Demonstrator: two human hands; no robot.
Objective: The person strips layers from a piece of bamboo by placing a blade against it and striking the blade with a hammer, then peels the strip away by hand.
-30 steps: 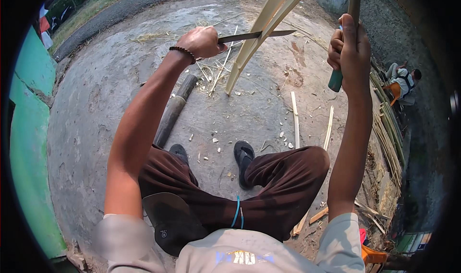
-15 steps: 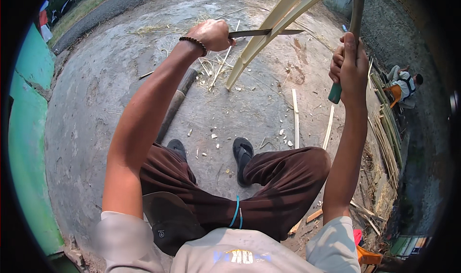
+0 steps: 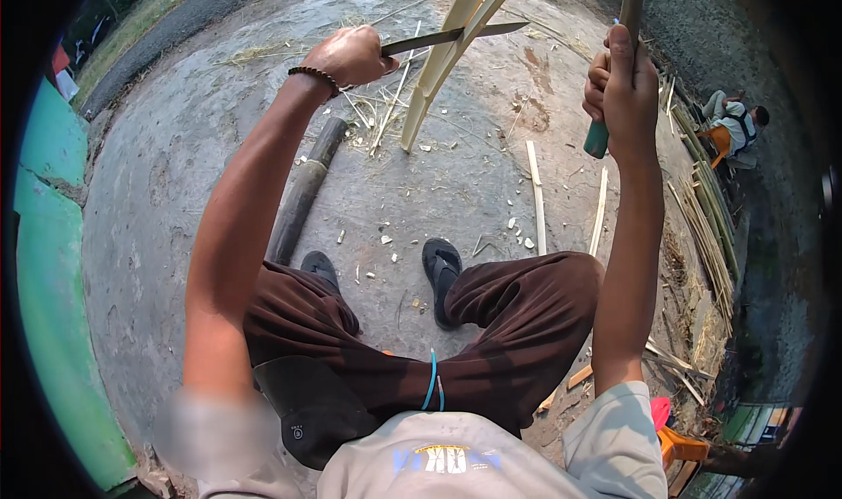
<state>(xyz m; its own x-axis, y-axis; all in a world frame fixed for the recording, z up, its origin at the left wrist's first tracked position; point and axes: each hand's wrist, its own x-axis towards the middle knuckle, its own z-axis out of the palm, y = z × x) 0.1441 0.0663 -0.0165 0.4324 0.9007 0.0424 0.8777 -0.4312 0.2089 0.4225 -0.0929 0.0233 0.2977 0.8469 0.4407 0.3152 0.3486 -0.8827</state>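
Note:
My left hand (image 3: 346,56) is closed round the grip of a long knife (image 3: 425,41). The knife's blade crosses a split bamboo piece (image 3: 438,65), wedged between its two parted halves, with its tip showing past the far side. That bamboo slants upward to the right, its lower end near the ground and its upper end out of view. Raised on the right, my right hand (image 3: 621,87) grips a straight-handled tool (image 3: 596,138) with a green lower end. The tool's head lies beyond the top edge, so its kind is hidden.
A dark bamboo pole (image 3: 307,192) lies beside my left foot. Pale bamboo strips (image 3: 537,196), shavings and chips are scattered on the concrete ground. Long poles (image 3: 702,227) line the right side, near a seated person (image 3: 735,131). A green wall (image 3: 57,280) stands at left.
Both hands, the knife and the bamboo appear further up and left in the picture, partly from a view shift. The tool's top has gone out of view. The blade remains in the split.

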